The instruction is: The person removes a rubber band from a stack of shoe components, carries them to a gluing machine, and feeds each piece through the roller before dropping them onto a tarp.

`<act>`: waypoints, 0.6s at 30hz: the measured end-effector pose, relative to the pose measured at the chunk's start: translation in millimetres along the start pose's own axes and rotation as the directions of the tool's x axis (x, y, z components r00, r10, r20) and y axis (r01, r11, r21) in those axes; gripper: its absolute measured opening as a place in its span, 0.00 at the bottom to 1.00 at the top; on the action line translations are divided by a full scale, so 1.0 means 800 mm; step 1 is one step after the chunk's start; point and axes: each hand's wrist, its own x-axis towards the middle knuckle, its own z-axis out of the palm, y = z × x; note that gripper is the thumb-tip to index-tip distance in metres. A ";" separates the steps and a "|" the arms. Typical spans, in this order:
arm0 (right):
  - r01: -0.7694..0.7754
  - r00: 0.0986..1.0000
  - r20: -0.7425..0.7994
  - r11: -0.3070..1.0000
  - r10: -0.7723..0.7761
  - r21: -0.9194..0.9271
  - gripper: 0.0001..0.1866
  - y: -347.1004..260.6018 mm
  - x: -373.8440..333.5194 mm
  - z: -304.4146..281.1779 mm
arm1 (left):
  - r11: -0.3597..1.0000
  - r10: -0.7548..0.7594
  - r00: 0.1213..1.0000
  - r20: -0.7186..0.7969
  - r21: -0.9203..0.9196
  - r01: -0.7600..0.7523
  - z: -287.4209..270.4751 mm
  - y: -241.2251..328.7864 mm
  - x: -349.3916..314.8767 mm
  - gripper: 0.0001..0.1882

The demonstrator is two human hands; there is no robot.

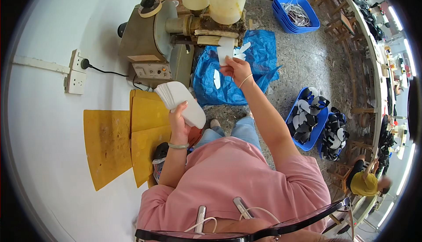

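My left hand is closed round a fanned stack of white insole-shaped pieces, held out in front of my body. Further forward, my right hand pinches a single white flat piece by its near end. The far end of that piece meets the rollers of a grey machine; whether it is between them I cannot tell. Two yellowed plastic jars stand upside down over the rollers. Below, several white pieces lie on a crumpled blue plastic sheet.
Yellow boards lean at the left wall beside a socket with a black plug. On the right, blue baskets hold black and white shoe parts; stacked blue baskets hold white strips. A person in yellow sits by a long bench.
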 end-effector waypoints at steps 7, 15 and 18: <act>0.230 0.929 0.365 0.680 0.059 -0.697 0.19 0.076 -0.140 0.031 | 0.994 -0.035 0.999 -0.035 0.100 0.038 -0.011 -0.025 0.005 0.20; -0.028 0.993 0.109 0.978 0.052 -0.205 0.12 0.053 -0.106 0.037 | 1.000 -0.026 1.000 0.003 0.001 0.026 -0.014 -0.001 0.006 0.20; -0.037 0.995 0.094 0.995 0.045 -0.088 0.12 0.038 -0.073 0.041 | 0.999 0.043 0.999 -0.008 0.033 -0.042 -0.020 0.003 0.009 0.21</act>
